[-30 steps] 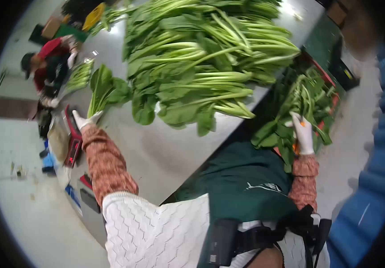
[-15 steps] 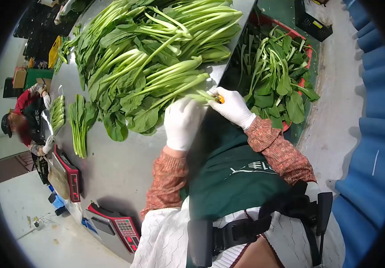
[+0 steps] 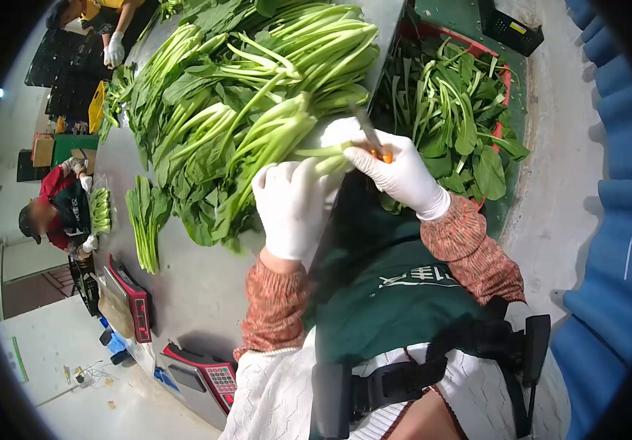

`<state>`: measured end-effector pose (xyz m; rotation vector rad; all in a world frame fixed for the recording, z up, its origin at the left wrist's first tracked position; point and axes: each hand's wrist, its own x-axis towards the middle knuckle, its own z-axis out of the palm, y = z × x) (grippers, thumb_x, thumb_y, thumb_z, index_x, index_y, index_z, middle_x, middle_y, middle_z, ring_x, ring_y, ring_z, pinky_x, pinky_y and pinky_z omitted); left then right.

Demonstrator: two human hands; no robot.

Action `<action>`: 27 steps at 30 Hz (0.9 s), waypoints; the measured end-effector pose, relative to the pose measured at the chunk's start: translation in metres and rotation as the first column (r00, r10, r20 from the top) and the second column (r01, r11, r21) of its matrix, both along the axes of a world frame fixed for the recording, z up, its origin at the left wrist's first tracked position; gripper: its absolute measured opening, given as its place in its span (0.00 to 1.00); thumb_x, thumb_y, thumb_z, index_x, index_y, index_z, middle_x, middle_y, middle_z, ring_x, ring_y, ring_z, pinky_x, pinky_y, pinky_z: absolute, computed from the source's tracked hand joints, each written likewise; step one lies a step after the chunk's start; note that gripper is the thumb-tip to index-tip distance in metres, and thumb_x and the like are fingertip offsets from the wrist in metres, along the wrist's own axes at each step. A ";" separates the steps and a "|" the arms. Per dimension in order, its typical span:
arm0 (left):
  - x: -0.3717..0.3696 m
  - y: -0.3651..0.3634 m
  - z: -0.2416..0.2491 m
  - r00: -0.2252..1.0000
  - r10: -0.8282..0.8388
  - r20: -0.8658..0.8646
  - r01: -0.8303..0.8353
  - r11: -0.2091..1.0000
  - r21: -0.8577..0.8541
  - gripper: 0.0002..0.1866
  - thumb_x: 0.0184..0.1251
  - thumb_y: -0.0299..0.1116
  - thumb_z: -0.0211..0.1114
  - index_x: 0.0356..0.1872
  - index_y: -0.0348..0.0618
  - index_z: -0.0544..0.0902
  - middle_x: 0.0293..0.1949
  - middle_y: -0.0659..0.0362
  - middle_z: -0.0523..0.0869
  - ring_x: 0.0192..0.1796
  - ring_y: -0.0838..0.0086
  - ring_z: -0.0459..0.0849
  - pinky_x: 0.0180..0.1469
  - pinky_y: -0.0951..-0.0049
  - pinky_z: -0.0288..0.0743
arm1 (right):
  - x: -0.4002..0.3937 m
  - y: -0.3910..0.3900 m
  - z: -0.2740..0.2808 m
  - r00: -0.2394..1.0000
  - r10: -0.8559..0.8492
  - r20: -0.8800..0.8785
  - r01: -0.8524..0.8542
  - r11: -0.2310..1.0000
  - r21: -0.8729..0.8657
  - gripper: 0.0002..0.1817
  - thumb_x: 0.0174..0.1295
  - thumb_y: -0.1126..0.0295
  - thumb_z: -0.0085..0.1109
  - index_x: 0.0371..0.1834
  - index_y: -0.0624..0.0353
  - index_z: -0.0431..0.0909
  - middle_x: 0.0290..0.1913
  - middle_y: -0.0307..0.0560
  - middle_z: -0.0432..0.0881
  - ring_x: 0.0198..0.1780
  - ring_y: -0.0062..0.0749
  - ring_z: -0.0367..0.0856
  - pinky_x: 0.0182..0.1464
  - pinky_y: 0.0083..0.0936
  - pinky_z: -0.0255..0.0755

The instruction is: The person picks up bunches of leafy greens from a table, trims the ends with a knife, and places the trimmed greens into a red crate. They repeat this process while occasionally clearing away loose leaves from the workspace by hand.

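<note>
Head view shows my left hand (image 3: 291, 209), gloved in white, wrapped around the stalk end of a bunch of greens (image 3: 272, 143) at the near edge of the steel table (image 3: 191, 286). The fingers are closed on the stems, so the leaves trail away from me over the table and the cut ends point toward my right hand (image 3: 396, 172). That hand is shut on a small knife (image 3: 371, 136) with an orange handle; its blade slants up and away, just beside the stem ends. I judge I hold the bunch low on the stalks to keep the ends together and steady for the blade.

The bunch lies at the near fringe of the big heap (image 3: 257, 66) of the same greens, which covers the far half of the table. To my right, below the table edge, a red crate (image 3: 503, 88) holds loose leaves and stems, close enough to take what falls from the knife. On my left, a smaller bundle (image 3: 145, 220) lies alone on the bare steel, well apart from the heap, near two red scales (image 3: 134, 297) at the table's edge. A person in red (image 3: 59, 209) works beyond that side, and another person's gloved hand (image 3: 115, 50) shows at the far end.
</note>
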<state>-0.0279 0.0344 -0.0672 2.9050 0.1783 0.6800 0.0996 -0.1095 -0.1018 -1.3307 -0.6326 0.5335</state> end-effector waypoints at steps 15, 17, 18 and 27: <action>0.004 0.007 -0.010 0.988 0.103 0.118 -0.059 0.943 -0.326 0.09 0.67 0.26 0.66 0.45 0.35 0.79 0.37 0.49 0.82 0.37 0.58 0.82 0.43 0.67 0.76 | 0.053 -0.049 -0.090 0.823 -0.478 -0.307 0.356 0.855 -0.377 0.14 0.72 0.60 0.55 0.46 0.60 0.81 0.25 0.41 0.85 0.13 0.10 0.60 0.17 0.14 0.53; -0.011 0.019 -0.014 0.984 0.158 0.080 -0.088 0.830 -0.551 0.08 0.72 0.27 0.62 0.48 0.36 0.78 0.38 0.55 0.84 0.37 0.71 0.82 0.44 0.72 0.76 | 0.051 -0.052 -0.079 0.768 -0.546 -0.334 0.485 0.837 -0.252 0.13 0.74 0.62 0.53 0.45 0.60 0.82 0.26 0.40 0.85 0.16 0.11 0.62 0.20 0.14 0.56; -0.017 0.025 -0.016 0.979 0.191 0.077 -0.099 0.764 -0.638 0.08 0.74 0.28 0.60 0.49 0.36 0.78 0.39 0.58 0.84 0.37 0.76 0.82 0.44 0.74 0.76 | 0.055 -0.052 -0.076 0.774 -0.561 -0.292 0.514 0.827 -0.226 0.13 0.74 0.63 0.53 0.48 0.60 0.82 0.27 0.40 0.85 0.16 0.10 0.62 0.20 0.14 0.56; -0.031 0.031 0.014 0.963 0.268 0.022 -0.218 0.828 -0.516 0.07 0.61 0.26 0.73 0.36 0.40 0.83 0.31 0.61 0.84 0.33 0.80 0.80 0.37 0.78 0.76 | 0.017 0.015 -0.067 0.900 -0.052 0.432 0.240 0.887 -0.394 0.13 0.58 0.64 0.65 0.46 0.51 0.83 0.37 0.48 0.84 0.38 0.45 0.85 0.43 0.33 0.79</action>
